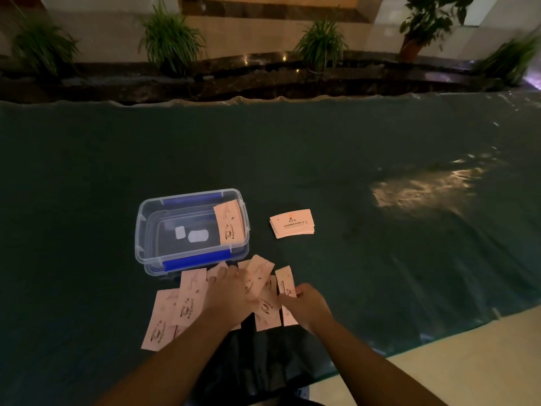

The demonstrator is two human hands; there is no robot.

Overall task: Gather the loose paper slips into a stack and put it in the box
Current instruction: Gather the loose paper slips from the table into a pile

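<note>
Several pale pink paper slips [187, 300] lie fanned out on the dark green cloth just in front of a clear plastic box [146, 230] with blue latches. One slip [229, 225] leans inside the box against its right wall. My left hand [231, 291] rests on the middle of the spread, with a slip [259, 273] pinched between thumb and fingers. My right hand [307, 303] pinches the edge of another slip [285, 281] at the right end of the spread. A neat stack of slips [292, 222] sits apart, to the right of the box.
The dark green cloth [380, 259] covers the whole table and is wrinkled at the right, with a bright light patch. The table's near edge runs diagonally at lower right. Potted plants [172, 39] line a dark ledge beyond the far edge.
</note>
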